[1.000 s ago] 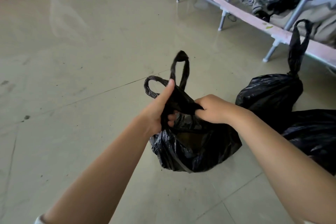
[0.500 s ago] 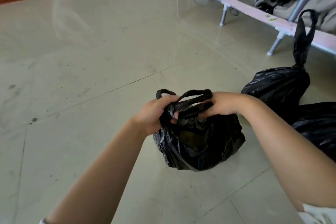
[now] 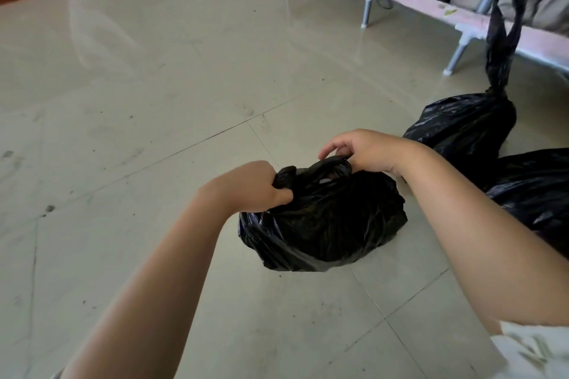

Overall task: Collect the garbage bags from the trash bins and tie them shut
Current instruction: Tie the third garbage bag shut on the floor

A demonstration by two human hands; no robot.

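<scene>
below, left hand (image 3: 252, 186) clenching black bag (image 3: 323, 224) handle, right hand (image 3: 366, 151) pinching other, knot hidden

Left hand (image 3: 252, 186) fisted, right hand (image 3: 366, 151) pinching — forearms extended

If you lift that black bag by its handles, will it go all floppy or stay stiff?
Probably floppy: the black garbage bag is thin, crinkled plastic that slumps on the tiled floor. It likely feels light, since it bulges only a little. The handles bunch in the left hand and right hand, so the grip may slip on the glossy film.
</scene>
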